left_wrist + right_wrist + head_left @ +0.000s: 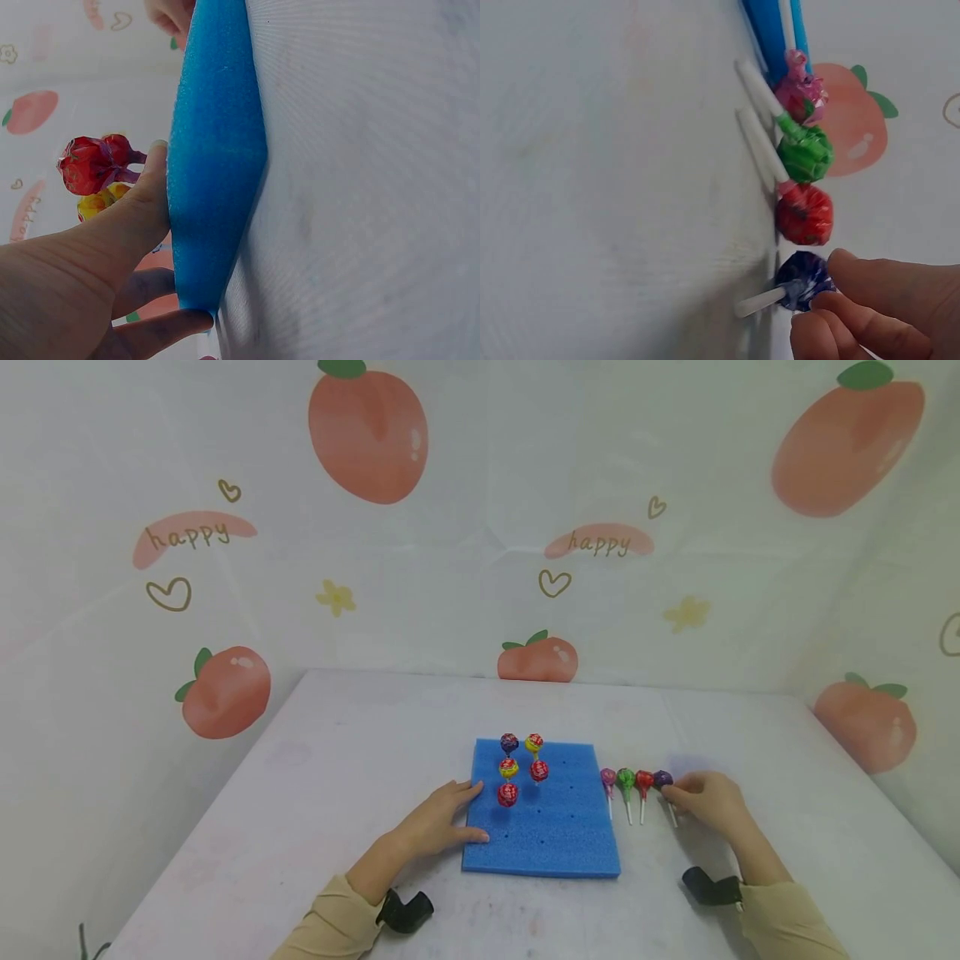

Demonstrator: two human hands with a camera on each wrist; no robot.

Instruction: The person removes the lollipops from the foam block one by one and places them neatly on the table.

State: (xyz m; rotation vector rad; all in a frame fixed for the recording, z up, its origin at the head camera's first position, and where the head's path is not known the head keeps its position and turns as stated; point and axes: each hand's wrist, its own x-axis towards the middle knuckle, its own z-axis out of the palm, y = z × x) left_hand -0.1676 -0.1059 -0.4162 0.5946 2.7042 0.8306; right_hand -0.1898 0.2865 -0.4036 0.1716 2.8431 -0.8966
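My right hand [708, 802] pinches the wrapped head of a dark purple lollipop [802, 281] between thumb and fingers; its white stick points away from the fingertips. In a row beside it lie a red lollipop [644, 783], a green lollipop [626, 781] and a pink lollipop [608, 779]. My left hand [441, 818] rests at the left edge of a blue foam board [555, 852], its fingers extended and thumb spread apart; the left wrist view shows the thumb on the upper face. Several lollipops stand upright in the board, including a red one [507, 795] near that hand.
Small holes dot the board's right and front parts. The board lies on a white-covered table [360, 743]. Behind it hangs a white backdrop [450, 577] printed with fruit, hearts and lettering. Black devices [406, 912] are worn at both wrists.
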